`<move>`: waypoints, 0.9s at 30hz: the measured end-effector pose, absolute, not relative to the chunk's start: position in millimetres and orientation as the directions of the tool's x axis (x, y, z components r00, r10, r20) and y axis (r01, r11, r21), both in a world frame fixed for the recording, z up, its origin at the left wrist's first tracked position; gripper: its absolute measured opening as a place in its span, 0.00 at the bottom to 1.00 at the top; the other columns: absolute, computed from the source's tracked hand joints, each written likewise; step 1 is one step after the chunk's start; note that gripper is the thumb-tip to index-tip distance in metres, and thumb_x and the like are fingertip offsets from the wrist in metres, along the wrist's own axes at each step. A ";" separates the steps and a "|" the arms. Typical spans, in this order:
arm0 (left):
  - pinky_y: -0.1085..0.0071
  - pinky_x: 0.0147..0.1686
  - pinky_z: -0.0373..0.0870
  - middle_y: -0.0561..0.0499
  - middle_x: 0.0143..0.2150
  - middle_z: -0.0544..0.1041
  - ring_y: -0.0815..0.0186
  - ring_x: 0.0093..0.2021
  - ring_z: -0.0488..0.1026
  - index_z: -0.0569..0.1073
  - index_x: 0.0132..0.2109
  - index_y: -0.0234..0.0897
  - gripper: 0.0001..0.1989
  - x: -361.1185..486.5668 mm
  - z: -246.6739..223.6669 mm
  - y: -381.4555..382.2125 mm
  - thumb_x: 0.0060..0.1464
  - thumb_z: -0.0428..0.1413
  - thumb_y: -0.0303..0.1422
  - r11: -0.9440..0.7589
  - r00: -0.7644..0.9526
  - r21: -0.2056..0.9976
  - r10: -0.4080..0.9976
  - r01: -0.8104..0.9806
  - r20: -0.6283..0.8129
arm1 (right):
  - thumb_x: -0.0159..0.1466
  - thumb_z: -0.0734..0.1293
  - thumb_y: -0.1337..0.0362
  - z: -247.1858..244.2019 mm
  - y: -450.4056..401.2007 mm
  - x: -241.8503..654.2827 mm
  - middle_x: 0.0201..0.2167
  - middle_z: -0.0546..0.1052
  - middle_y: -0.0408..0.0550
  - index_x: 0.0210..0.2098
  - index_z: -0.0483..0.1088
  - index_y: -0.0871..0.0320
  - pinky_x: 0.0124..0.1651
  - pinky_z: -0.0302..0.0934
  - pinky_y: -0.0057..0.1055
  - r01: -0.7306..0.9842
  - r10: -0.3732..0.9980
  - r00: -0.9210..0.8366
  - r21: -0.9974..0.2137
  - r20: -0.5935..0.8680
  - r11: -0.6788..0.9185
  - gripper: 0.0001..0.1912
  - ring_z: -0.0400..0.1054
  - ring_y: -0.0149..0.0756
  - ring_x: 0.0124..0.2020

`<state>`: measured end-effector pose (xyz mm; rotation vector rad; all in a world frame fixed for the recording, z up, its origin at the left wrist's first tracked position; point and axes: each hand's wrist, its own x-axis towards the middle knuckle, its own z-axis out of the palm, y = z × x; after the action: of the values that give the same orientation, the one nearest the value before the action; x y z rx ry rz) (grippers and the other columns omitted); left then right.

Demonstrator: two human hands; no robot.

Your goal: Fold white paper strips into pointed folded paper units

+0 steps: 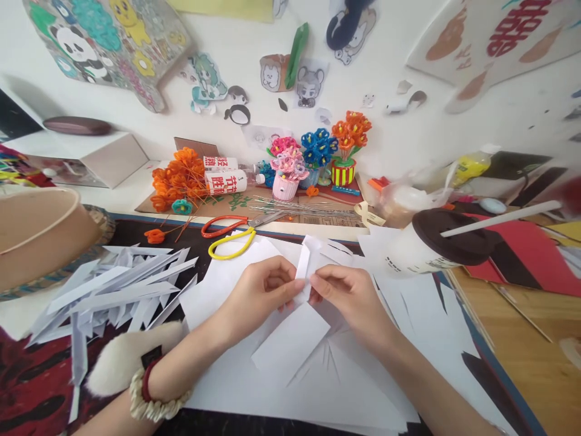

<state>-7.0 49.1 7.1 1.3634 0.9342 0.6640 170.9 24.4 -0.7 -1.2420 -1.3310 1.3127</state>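
one left hand point(261, 293), one right hand point(353, 298), both nearly closed, pinching a folded white paper strip point(304, 260)

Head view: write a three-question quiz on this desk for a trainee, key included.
1. Multiple choice: what are the left hand and right hand both holding?
a) a glue stick
b) a piece of folded paper
c) a ribbon

2. True or false: the two handles of the scissors differ in colour.

3. Fill in the gap: the heap of paper strips lies on the ____ side of the picture.

Key: 1 b; 2 true; 3 left.
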 end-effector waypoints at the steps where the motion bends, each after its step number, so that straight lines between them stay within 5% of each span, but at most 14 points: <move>1: 0.73 0.26 0.68 0.54 0.28 0.73 0.71 0.25 0.70 0.69 0.33 0.35 0.09 -6.6 7.4 48.5 0.56 0.57 0.36 0.167 0.515 0.979 0.833 0.118 -0.204 | 0.61 0.68 0.58 0.4 23.9 170.4 0.20 0.75 0.44 0.23 0.73 0.57 0.31 0.69 0.32 0.091 0.989 -0.128 -0.994 -0.069 -0.057 0.13 0.71 0.35 0.25; 5: 0.75 0.23 0.67 0.55 0.25 0.72 0.72 0.23 0.70 0.69 0.32 0.35 0.08 -6.7 7.2 47.5 0.54 0.58 0.35 0.169 0.517 0.970 0.822 0.176 -0.237 | 0.61 0.68 0.59 0.5 23.2 171.3 0.19 0.73 0.42 0.23 0.74 0.56 0.29 0.67 0.31 0.106 0.994 -0.096 -0.993 -0.059 -0.049 0.11 0.70 0.34 0.23; 10: 0.73 0.29 0.70 0.56 0.30 0.74 0.71 0.28 0.72 0.70 0.45 0.37 0.13 -7.7 3.0 42.9 0.52 0.61 0.29 -0.172 0.434 0.947 0.900 0.270 0.040 | 0.60 0.68 0.61 -3.6 24.5 173.4 0.19 0.74 0.43 0.24 0.75 0.57 0.26 0.66 0.31 0.059 0.998 -0.025 -0.996 -0.063 -0.061 0.10 0.70 0.33 0.22; 14: 0.74 0.30 0.69 0.55 0.31 0.76 0.71 0.30 0.73 0.72 0.42 0.38 0.05 -11.1 1.0 43.8 0.58 0.54 0.27 -0.346 0.399 0.848 0.900 0.401 0.178 | 0.58 0.69 0.62 -3.8 27.3 177.4 0.23 0.78 0.46 0.26 0.75 0.58 0.26 0.67 0.31 0.090 0.986 -0.086 -0.987 -0.140 -0.132 0.07 0.72 0.35 0.23; 16: 0.74 0.30 0.68 0.54 0.32 0.77 0.71 0.30 0.72 0.73 0.40 0.37 0.05 -14.6 -1.0 48.1 0.59 0.53 0.26 -0.379 0.413 0.806 0.891 0.455 0.186 | 0.58 0.70 0.62 -5.7 29.2 182.2 0.27 0.79 0.48 0.34 0.76 0.58 0.29 0.69 0.33 0.127 0.983 -0.085 -0.981 -0.160 -0.149 0.07 0.74 0.36 0.26; 20: 0.73 0.30 0.67 0.53 0.33 0.77 0.70 0.30 0.71 0.73 0.39 0.36 0.06 -21.7 -7.1 60.0 0.59 0.52 0.26 -0.422 0.470 0.740 0.868 0.523 0.162 | 0.56 0.72 0.61 -14.9 31.7 193.5 0.39 0.79 0.50 0.50 0.72 0.54 0.34 0.70 0.37 0.320 0.998 0.056 -0.947 -0.019 -0.036 0.22 0.74 0.38 0.31; 24: 0.70 0.33 0.66 0.52 0.32 0.75 0.66 0.32 0.70 0.73 0.36 0.35 0.04 -23.7 -10.9 66.9 0.57 0.54 0.25 -0.483 0.504 0.655 0.845 0.581 0.177 | 0.58 0.70 0.66 -19.9 30.7 195.5 0.32 0.79 0.46 0.32 0.78 0.54 0.36 0.68 0.36 0.544 0.993 -0.038 -0.831 0.112 0.115 0.03 0.71 0.38 0.32; 27: 0.66 0.38 0.65 0.51 0.33 0.76 0.64 0.36 0.69 0.73 0.34 0.35 0.05 -23.3 -12.1 68.2 0.57 0.55 0.25 -0.534 0.533 0.615 0.820 0.581 0.209 | 0.57 0.70 0.71 -18.5 30.0 190.8 0.28 0.78 0.44 0.29 0.77 0.54 0.33 0.67 0.33 0.583 0.993 -0.081 -0.804 0.086 0.117 0.05 0.70 0.36 0.30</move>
<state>-23.3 68.2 -12.1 2.2958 1.1376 0.6699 190.8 30.0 -18.5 -1.5381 -1.7438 0.7992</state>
